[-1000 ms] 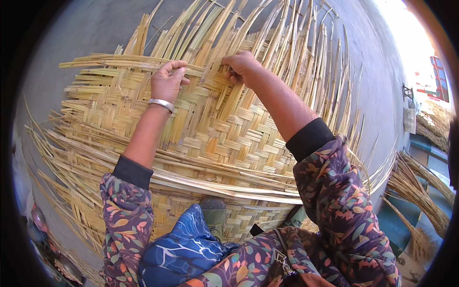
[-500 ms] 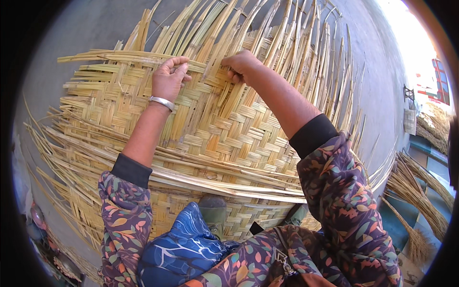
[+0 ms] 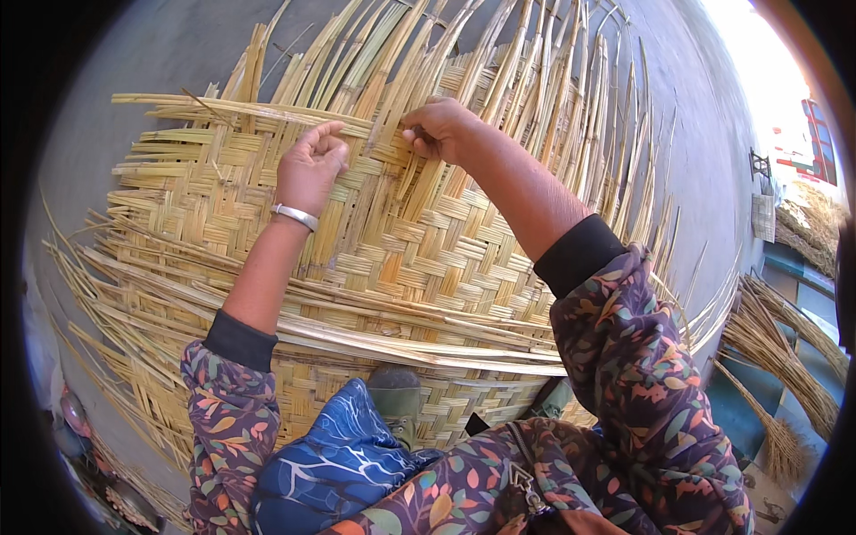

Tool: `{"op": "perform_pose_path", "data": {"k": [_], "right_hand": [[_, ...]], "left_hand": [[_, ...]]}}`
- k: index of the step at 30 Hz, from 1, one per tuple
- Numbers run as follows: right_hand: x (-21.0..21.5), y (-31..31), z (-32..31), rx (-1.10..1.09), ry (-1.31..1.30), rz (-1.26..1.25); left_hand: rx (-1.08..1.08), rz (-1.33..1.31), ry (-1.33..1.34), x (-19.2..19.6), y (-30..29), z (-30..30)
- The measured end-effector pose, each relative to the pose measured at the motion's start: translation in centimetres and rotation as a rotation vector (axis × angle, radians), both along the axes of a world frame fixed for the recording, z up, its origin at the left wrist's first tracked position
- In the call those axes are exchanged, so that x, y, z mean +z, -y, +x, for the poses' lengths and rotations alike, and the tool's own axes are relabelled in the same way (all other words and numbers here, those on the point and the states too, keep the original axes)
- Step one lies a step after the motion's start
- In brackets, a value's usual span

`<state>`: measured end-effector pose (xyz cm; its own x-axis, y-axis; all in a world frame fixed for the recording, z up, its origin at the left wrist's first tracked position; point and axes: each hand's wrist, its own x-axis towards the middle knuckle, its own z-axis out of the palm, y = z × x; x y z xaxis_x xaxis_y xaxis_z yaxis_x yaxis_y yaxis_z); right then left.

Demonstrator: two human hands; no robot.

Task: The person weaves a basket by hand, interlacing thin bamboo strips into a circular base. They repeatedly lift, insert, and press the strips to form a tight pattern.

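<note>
The mat [image 3: 392, 241], a wide sheet of woven yellow cane, lay flat under both hands, its finished weave running down to the person's knees. The right hand [image 3: 439, 127] was curled tight at the mat's far edge, thumb and fingers pinched on a loose strip [image 3: 403, 134] where the weave ended. Just left of that pinch, the left hand [image 3: 310, 168] rested knuckles-up on the weave, fingers half bent and pressing down, one fingertip touching a long cross strip [image 3: 232, 109]; whether it gripped anything, I could not tell. A silver bangle [image 3: 295, 215] sat on that wrist. Beyond the pinch, unwoven canes [image 3: 535, 80] fanned away over the grey floor [image 3: 178, 45]. Nearer than the hands, a shoe [image 3: 397, 401] pinned the mat's near edge. Far right, more cane bundles [image 3: 785, 357] lay apart.
</note>
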<state>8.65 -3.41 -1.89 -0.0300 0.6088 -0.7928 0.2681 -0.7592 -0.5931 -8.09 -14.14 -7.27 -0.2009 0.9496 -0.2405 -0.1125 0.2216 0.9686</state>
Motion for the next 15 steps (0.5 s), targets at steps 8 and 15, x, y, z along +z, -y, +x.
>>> {"op": "perform_pose_path", "data": {"k": [8,15], "right_hand": [[1.1,0.9,-0.8,0.112,0.12,0.062],[0.3,0.5,-0.6,0.213,0.194,-0.025]], "left_hand": [[-0.323,-0.074,-0.534,0.6,2.0,0.7],[-0.379,-0.075,-0.596,1.2,1.4,0.6]]}}
